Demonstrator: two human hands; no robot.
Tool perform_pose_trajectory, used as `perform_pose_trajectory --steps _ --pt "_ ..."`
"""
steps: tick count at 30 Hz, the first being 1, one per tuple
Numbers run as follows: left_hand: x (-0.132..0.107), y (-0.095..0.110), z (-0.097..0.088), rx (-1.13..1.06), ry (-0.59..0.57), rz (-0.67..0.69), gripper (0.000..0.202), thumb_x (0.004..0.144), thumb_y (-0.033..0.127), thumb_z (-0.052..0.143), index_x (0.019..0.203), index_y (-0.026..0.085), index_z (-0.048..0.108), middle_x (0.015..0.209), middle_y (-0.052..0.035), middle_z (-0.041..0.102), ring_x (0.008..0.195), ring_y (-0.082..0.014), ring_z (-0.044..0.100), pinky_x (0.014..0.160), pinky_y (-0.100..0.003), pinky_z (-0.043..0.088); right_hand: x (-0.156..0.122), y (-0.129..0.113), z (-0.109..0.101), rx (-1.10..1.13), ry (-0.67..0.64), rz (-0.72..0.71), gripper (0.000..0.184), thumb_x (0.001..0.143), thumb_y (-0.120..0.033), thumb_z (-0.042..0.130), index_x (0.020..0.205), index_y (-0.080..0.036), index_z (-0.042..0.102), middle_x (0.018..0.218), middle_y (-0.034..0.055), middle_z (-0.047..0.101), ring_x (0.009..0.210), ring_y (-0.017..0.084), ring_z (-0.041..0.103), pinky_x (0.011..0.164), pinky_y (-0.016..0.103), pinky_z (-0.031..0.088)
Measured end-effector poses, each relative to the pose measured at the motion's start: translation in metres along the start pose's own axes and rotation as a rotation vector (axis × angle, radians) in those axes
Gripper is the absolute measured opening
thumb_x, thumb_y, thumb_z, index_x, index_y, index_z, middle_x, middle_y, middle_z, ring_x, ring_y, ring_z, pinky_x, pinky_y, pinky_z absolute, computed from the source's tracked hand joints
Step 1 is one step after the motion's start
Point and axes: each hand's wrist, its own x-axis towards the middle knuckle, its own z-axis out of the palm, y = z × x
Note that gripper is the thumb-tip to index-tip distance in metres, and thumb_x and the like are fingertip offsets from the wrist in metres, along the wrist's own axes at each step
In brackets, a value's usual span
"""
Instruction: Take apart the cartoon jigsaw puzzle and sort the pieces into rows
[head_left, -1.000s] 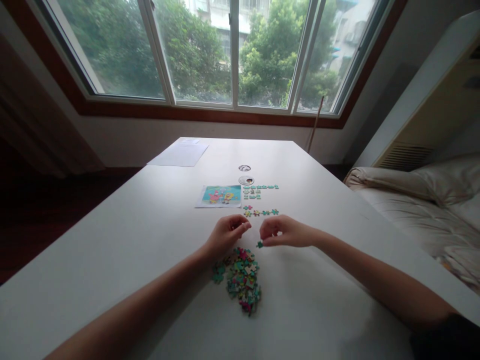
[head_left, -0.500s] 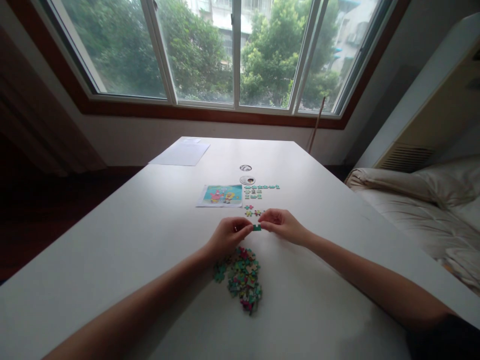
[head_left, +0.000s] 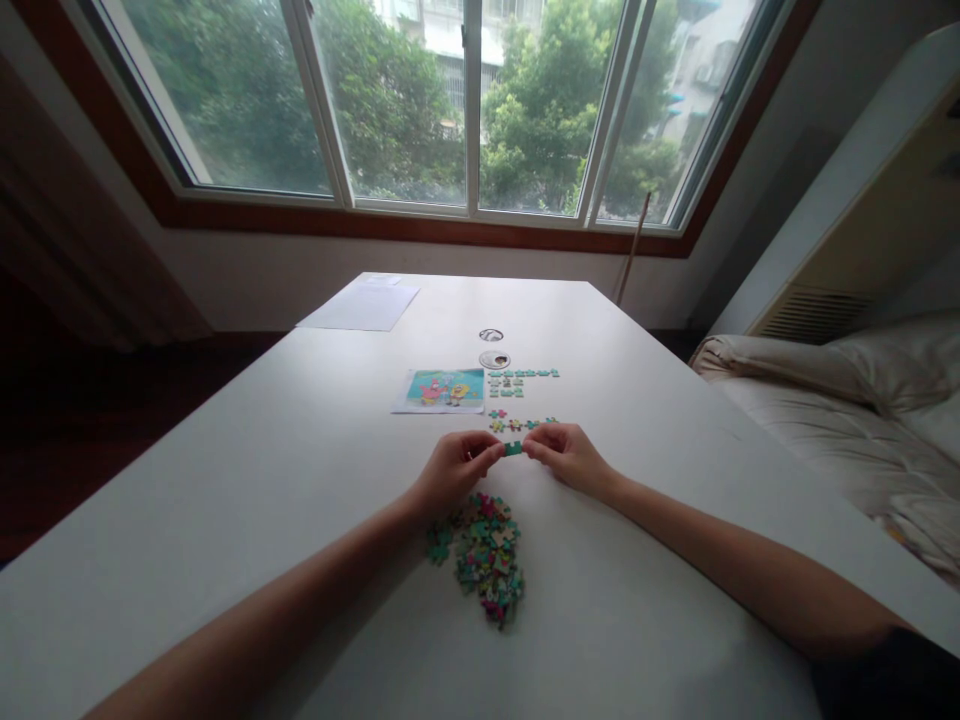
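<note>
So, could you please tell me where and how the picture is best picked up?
I'd pinch the picture by its left edge, coming from the left: it lies flat, so an edge should lift easiest, and puzzle pieces sit close along its right side. The left hand, now holding the green piece, is the nearer one.
</note>
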Motion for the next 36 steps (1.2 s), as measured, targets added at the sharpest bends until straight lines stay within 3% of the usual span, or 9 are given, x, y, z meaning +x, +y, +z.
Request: perform_pose_trajectory --steps 7,28,33,36 --pt "0.001 0.0 0.0 -0.013 0.038 -0.019 0.025 0.078 0.033 0.05 0.071 0.011 0.061 0.05 0.0035 0.044 0.048 -0.0077 0.039 0.045 -0.018 0.03 0.009 -0.002 -0.018 0.034 0.231 -0.022 0.031 0.073 -0.043 0.054 0.069 -0.013 0.057 0.061 0.0005 0.052 0.055 0.009 0.043 0.051 0.022 0.036" --pt "0.001 -0.002 0.002 0.0 0.044 -0.021 0.024 0.077 0.032 0.05 0.069 0.012 0.061 0.049 0.0036 0.044 0.047 -0.008 0.04 0.044 -0.018 0.031 0.012 0.007 -0.025 -0.086 0.207 -0.04 0.035 0.074 -0.047 0.052 0.072 -0.013 0.059 0.059 -0.0004 0.05 0.053 0.009 0.041 0.05 0.021 0.034" --pt "0.001 -0.003 0.001 -0.002 0.038 -0.023 0.024 0.077 0.032 0.05 0.069 0.012 0.061 0.049 0.004 0.044 0.047 -0.0081 0.041 0.045 -0.018 0.031 0.031 0.015 -0.053 -0.262 0.244 -0.044 0.036 0.075 -0.047 0.049 0.074 -0.013 0.06 0.062 0.0007 0.054 0.055 0.01 0.044 0.051 0.022 0.035" --pt "0.001 -0.004 0.001 0.001 0.045 -0.016 0.024 0.077 0.031 0.049 0.069 0.012 0.06 0.049 0.0041 0.044 0.047 -0.008 0.041 0.045 -0.018 0.031 0.051 0.03 -0.081 -0.478 0.259 0.084 0.035 0.076 -0.046 0.046 0.078 -0.014 0.062 0.066 0.0016 0.058 0.057 0.011 0.048 0.053 0.022 0.035"
